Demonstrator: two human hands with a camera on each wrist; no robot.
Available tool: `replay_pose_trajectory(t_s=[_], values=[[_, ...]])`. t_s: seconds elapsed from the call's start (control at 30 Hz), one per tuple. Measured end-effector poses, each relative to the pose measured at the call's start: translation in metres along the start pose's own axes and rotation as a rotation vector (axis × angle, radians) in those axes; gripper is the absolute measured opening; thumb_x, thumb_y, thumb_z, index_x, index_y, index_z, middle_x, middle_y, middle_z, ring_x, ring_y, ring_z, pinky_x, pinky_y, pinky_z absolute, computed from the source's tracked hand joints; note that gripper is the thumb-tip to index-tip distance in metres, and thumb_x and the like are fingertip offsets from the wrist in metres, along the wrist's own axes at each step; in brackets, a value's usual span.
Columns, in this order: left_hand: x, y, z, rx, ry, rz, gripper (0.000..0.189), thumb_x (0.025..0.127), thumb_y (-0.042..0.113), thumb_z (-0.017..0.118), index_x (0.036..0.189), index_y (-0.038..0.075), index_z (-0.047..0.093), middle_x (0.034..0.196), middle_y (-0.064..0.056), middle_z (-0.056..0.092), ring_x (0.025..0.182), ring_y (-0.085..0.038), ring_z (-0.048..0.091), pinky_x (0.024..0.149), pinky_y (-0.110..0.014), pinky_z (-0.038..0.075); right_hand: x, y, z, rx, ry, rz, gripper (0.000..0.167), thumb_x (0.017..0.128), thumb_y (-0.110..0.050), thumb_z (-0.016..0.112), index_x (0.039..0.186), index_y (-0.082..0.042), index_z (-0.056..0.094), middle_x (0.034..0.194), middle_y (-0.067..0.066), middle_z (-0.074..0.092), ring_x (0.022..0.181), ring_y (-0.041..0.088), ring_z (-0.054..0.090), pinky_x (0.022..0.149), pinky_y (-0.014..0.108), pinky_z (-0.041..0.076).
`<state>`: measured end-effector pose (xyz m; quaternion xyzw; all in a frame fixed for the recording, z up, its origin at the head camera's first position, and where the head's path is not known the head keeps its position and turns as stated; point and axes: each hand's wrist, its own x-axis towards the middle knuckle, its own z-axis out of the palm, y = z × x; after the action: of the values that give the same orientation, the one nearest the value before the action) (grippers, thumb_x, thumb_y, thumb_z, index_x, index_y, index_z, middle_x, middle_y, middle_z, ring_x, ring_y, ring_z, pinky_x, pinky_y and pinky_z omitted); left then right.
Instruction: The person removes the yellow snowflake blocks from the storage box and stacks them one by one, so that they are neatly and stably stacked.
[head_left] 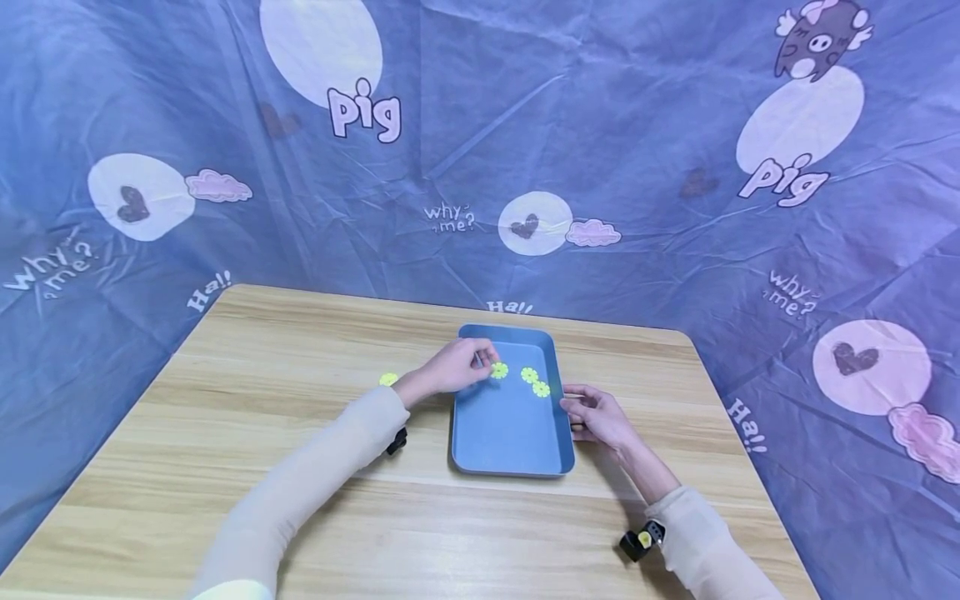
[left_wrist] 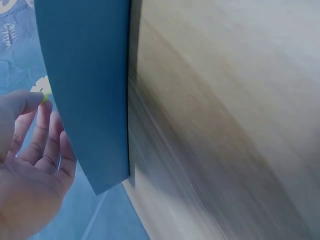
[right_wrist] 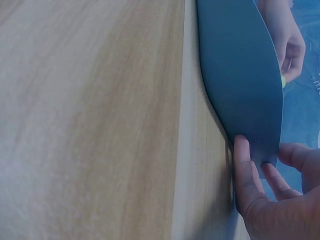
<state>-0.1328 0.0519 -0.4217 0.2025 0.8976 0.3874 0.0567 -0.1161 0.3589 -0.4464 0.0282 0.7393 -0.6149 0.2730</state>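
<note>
A blue rectangular tray [head_left: 513, 433] lies lengthwise on the wooden table. Over its left side, my left hand [head_left: 459, 365] pinches a yellow flower-shaped piece [head_left: 499, 370] between thumb and fingertips; the left wrist view shows the same flower piece [left_wrist: 43, 87] above the rim. Two more yellow flower pieces [head_left: 529, 376] lie close together inside the tray, near its right wall. At that wall, my right hand [head_left: 600, 419] grips the tray, thumb at the rim and fingers against the outer side, as the right wrist view shows.
Another yellow flower piece [head_left: 387, 379] lies on the wooden table [head_left: 315, 333] left of the tray, beside the left forearm. Behind the table hangs a blue printed cloth [head_left: 480, 150], which also runs along both sides.
</note>
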Motion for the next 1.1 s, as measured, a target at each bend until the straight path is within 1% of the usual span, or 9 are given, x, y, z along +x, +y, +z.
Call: replay_pose_trajectory(t_s=[0.13, 0.33, 0.57, 0.73, 0.9, 1.0, 1.1], values=[[-0.010, -0.004, -0.010, -0.033, 0.023, -0.003, 0.015, 0.097, 0.011, 0.070, 0.112, 0.009, 0.072, 0.100, -0.005, 0.073, 0.087, -0.011, 0.064, 0.082, -0.023, 0.056, 0.002, -0.001, 0.001, -0.002, 0.003, -0.001, 0.054, 0.106, -0.015, 0.062, 0.154, 0.003, 0.043, 0.098, -0.002, 0.068, 0.078, 0.006, 0.069, 0.068, 0.026, 0.062], [-0.021, -0.014, -0.024, -0.059, 0.064, -0.011, 0.014, 0.096, 0.012, 0.071, 0.110, 0.010, 0.072, 0.098, -0.004, 0.072, 0.086, -0.011, 0.063, 0.081, -0.022, 0.055, 0.004, -0.004, 0.002, 0.001, 0.013, 0.001, 0.055, 0.106, -0.015, 0.062, 0.154, 0.004, 0.042, 0.097, -0.004, 0.070, 0.078, 0.006, 0.069, 0.067, 0.026, 0.062], [-0.035, -0.022, -0.042, -0.119, 0.084, -0.043, 0.014, 0.097, 0.010, 0.070, 0.110, 0.007, 0.073, 0.098, -0.007, 0.074, 0.085, -0.012, 0.063, 0.080, -0.024, 0.055, 0.006, -0.005, 0.004, 0.005, 0.016, 0.006, 0.054, 0.106, -0.014, 0.061, 0.154, 0.004, 0.042, 0.096, -0.003, 0.069, 0.077, 0.006, 0.069, 0.067, 0.025, 0.062], [-0.045, -0.029, -0.056, -0.135, 0.130, -0.053, 0.015, 0.096, 0.010, 0.071, 0.110, 0.004, 0.073, 0.099, -0.011, 0.075, 0.085, -0.015, 0.064, 0.080, -0.025, 0.054, 0.009, -0.005, 0.006, 0.002, 0.027, 0.006, 0.053, 0.106, -0.014, 0.061, 0.153, 0.003, 0.043, 0.100, -0.001, 0.066, 0.078, 0.007, 0.068, 0.068, 0.026, 0.062], [-0.057, -0.041, -0.069, -0.152, 0.177, -0.090, 0.015, 0.096, 0.010, 0.072, 0.110, 0.003, 0.073, 0.100, -0.013, 0.075, 0.084, -0.016, 0.064, 0.079, -0.024, 0.053, 0.011, -0.006, 0.008, 0.004, 0.030, 0.009, 0.054, 0.106, -0.014, 0.062, 0.153, 0.003, 0.043, 0.101, 0.000, 0.065, 0.079, 0.008, 0.069, 0.068, 0.026, 0.062], [-0.065, -0.052, -0.076, -0.152, 0.196, -0.120, 0.016, 0.097, 0.011, 0.071, 0.111, 0.003, 0.072, 0.102, -0.013, 0.075, 0.084, -0.015, 0.064, 0.080, -0.025, 0.053, 0.012, -0.006, 0.009, 0.003, 0.033, 0.010, 0.055, 0.105, -0.015, 0.063, 0.153, 0.003, 0.043, 0.100, 0.000, 0.065, 0.078, 0.008, 0.068, 0.067, 0.026, 0.061], [-0.073, -0.063, -0.082, -0.152, 0.209, -0.163, 0.016, 0.098, 0.012, 0.071, 0.112, 0.004, 0.072, 0.103, -0.014, 0.075, 0.084, -0.015, 0.063, 0.080, -0.026, 0.052, 0.012, -0.006, 0.010, 0.005, 0.038, 0.008, 0.055, 0.105, -0.015, 0.063, 0.153, 0.003, 0.043, 0.099, 0.000, 0.065, 0.078, 0.008, 0.068, 0.067, 0.026, 0.061]])
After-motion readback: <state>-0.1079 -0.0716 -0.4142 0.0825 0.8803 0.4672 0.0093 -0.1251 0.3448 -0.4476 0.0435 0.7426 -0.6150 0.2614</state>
